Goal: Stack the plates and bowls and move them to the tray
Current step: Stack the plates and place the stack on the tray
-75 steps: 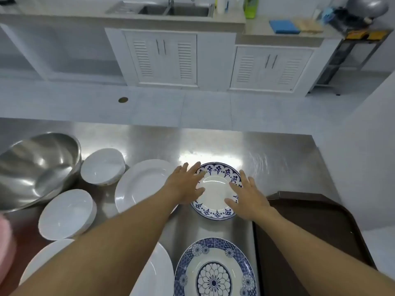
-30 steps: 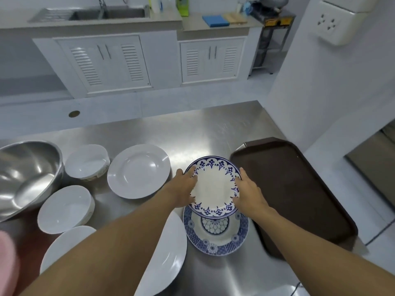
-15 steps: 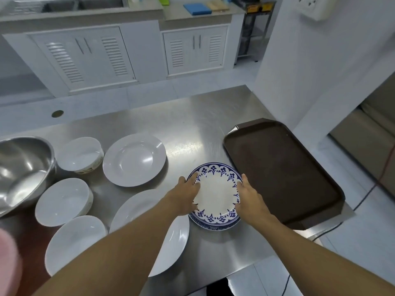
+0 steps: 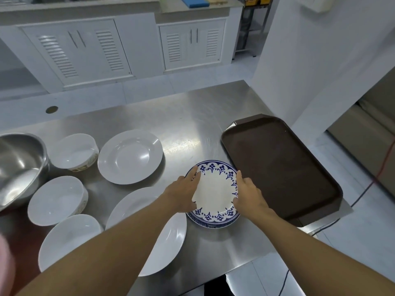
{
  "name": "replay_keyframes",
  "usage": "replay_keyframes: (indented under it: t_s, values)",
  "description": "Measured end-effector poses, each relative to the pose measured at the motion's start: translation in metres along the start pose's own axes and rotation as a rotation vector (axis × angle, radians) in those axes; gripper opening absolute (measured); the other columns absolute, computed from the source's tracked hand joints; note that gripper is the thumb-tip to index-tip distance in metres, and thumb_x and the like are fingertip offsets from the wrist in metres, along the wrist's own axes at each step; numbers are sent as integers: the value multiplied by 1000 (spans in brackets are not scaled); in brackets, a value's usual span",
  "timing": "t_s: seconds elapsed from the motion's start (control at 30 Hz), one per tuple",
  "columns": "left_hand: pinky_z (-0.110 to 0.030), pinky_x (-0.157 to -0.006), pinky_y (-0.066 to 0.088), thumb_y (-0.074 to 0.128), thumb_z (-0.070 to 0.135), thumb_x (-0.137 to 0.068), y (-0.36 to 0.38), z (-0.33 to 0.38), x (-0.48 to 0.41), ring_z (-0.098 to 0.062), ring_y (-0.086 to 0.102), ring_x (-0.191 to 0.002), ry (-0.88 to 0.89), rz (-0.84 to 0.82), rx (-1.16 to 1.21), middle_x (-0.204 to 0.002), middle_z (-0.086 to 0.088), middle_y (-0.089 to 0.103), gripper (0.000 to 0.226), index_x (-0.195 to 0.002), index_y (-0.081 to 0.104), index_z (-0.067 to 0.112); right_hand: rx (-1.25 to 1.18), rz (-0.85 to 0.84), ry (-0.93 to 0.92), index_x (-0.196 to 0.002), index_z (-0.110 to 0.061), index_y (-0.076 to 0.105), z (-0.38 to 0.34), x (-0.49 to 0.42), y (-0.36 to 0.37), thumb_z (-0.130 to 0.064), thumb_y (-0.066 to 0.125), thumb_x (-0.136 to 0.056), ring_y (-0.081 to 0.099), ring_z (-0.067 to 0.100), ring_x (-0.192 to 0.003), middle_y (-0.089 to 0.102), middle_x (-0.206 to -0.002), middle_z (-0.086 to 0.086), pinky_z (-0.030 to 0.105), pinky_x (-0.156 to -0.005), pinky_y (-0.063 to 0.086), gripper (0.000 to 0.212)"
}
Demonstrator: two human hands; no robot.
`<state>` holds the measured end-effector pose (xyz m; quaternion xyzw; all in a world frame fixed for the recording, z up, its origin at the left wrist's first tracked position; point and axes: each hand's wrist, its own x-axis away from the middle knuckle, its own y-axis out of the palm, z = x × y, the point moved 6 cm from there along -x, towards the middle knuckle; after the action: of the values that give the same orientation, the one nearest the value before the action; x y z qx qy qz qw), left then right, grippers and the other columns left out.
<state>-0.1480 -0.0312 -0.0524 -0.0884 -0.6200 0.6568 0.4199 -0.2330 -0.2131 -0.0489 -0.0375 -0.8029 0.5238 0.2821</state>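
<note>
A small blue-patterned plate lies on top of a larger blue-patterned plate, whose rim shows beneath it. My left hand holds the stack's left edge and my right hand holds its right edge. A dark brown tray lies empty just to the right. Two white plates and three white bowls sit to the left.
A large steel mixing bowl stands at the far left of the steel table. The table's front edge runs close below the stack, and its right edge lies under the tray. White cabinets stand across the floor beyond.
Both hands lifted the small patterned plate, carried it toward me and set it on the larger patterned plate. The hands still rest on the stack's edges.
</note>
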Motion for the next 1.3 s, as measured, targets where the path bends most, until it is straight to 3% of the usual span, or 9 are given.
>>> replay_keyframes:
  t_s: [0.07,0.13,0.27,0.37,0.5,0.67,0.9,1.07,1.3]
  values:
    - [-45,-100,50,74,29,-80,0,0,-2,-32,40,-132,16,-3,-3,-165,-2,10,103,-157,7,14,-1,25,-5,-150,-12,26,-1,-2,-4,-11,59,-89,57,40,-114,46,-133,15,45,-93,49,69]
    - [-46,-103,48,74,31,-79,1,-1,-2,-33,39,-133,26,-7,9,-162,-2,17,104,-157,8,14,-32,53,-10,-129,-12,41,-3,-4,-10,-8,60,-85,59,41,-109,53,-120,15,47,-91,50,48]
    - [-44,-98,53,79,32,-75,1,-3,-3,-34,38,-136,26,32,64,-163,-2,-4,113,-157,2,18,-70,20,10,-116,-12,38,-6,-9,-11,-7,64,-84,59,40,-107,55,-119,14,45,-87,51,42]
    - [-45,-98,52,82,34,-72,0,-6,-5,-35,35,-137,-15,38,84,-163,-3,-14,120,-157,-1,17,-99,6,16,-119,-13,37,-6,-13,-9,-4,63,-84,59,39,-106,55,-119,14,45,-87,51,44]
    - [-42,-92,53,84,30,-65,-3,-6,-10,-33,36,-127,-62,21,115,-156,-7,8,109,-150,17,13,-126,5,8,-138,-19,37,-4,-18,-6,1,55,-86,59,38,-106,52,-118,13,45,-90,51,58]
    - [-42,-93,52,83,29,-66,-9,-10,-12,-32,33,-125,-90,36,149,-153,-7,11,115,-155,12,13,-81,1,-37,-159,-20,14,-10,-28,-14,2,48,-90,54,40,-115,45,-131,13,45,-95,45,79]
    - [-43,-106,44,81,36,-68,-38,-54,-8,-33,28,-135,-199,117,187,-156,-7,9,119,-157,5,17,-98,4,-191,-157,-21,20,-64,-61,-37,2,48,-92,53,37,-115,46,-132,11,47,-96,47,75]
    - [-45,-104,46,82,34,-66,-56,-102,6,-33,30,-132,-313,190,244,-157,-5,7,118,-157,9,16,-50,-15,-336,-159,-18,13,-122,-90,-40,0,50,-92,50,34,-120,46,-133,13,38,-94,41,79]
    - [-42,-109,41,81,38,-67,-68,-168,24,-34,27,-135,-480,265,297,-159,-6,9,117,-158,10,16,-203,-52,-459,-127,-21,44,-200,-118,-41,3,49,-83,57,30,-104,59,-118,6,42,-88,52,49]
